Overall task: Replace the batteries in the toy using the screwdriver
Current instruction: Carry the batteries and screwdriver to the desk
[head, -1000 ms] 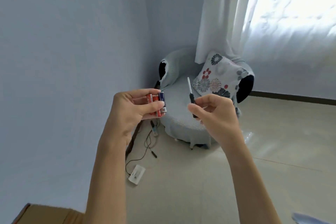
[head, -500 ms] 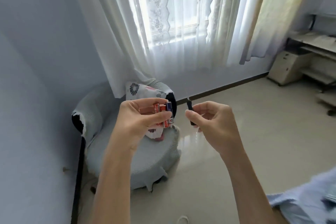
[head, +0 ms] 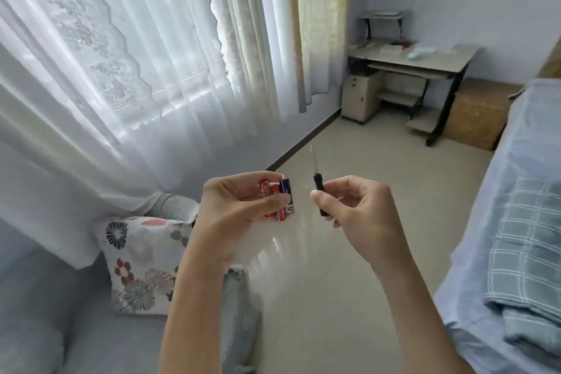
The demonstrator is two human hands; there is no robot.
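My left hand (head: 233,206) is raised in front of me, its fingers closed around a small bunch of batteries (head: 277,196), red ones and a blue one. A little to its right my right hand (head: 361,209) pinches a small screwdriver (head: 318,188) by its black handle, the thin metal shaft pointing up. The two hands are apart, with a gap between the batteries and the screwdriver. No toy is in view.
A grey round chair (head: 54,322) with a flowered cushion (head: 139,264) sits low at the left under white curtains (head: 121,70). A bed with blue bedding (head: 516,252) fills the right. A desk (head: 425,61) and a cardboard box (head: 479,112) stand at the far wall. Tiled floor (head: 349,161) lies between.
My view has swung to the right, from the corner and chair to the window, desk and bed. Both hands keep their hold; the screwdriver's shaft shows upright again.
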